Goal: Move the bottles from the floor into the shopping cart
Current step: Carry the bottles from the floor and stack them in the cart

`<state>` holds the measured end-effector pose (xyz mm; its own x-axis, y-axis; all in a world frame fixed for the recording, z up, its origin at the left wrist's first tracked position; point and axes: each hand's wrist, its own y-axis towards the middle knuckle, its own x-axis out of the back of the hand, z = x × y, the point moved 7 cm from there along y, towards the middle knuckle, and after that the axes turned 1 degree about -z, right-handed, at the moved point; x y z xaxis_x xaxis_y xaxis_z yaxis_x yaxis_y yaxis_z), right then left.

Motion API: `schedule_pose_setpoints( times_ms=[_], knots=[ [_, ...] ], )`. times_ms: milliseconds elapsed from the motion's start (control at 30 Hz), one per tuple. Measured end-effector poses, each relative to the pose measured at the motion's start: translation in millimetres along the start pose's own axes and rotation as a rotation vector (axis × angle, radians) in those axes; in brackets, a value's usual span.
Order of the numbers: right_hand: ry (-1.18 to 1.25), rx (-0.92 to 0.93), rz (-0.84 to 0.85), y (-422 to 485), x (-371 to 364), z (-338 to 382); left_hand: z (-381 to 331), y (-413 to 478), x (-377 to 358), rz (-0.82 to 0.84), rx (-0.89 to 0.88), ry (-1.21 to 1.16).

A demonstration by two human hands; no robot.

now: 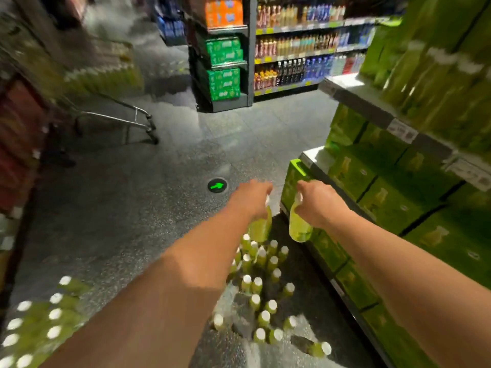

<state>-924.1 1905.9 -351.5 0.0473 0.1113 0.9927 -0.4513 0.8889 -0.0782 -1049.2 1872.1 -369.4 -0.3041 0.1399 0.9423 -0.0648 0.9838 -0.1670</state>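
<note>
Dark speckled floor (132, 208) runs between drink shelves (292, 43), with the shopping cart (117, 118) well apart toward its far left edge. Each carried bottle hangs by its neck alone, so a quick swing toward the cart could slip one loose onto the standing bottles (263, 274) below and topple them. The left hand (252, 197) grips the left bottle (261, 225) near the cap, the right hand (316, 200) the right bottle (299, 227) likewise; fingers curl round the necks, bodies dangling underneath, just beside the green cartons (393, 197).
</note>
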Motion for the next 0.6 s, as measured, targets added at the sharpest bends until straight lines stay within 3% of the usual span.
schedule_pose_setpoints(
  times_ms=[300,600],
  knots=[
    [0.011,0.214,-0.069,41,65,269,214,-97,144,-0.121,0.129,-0.003],
    [0.029,0.377,-0.111,105,90,470,405,-137,232,-0.201,0.326,0.028]
  ],
)
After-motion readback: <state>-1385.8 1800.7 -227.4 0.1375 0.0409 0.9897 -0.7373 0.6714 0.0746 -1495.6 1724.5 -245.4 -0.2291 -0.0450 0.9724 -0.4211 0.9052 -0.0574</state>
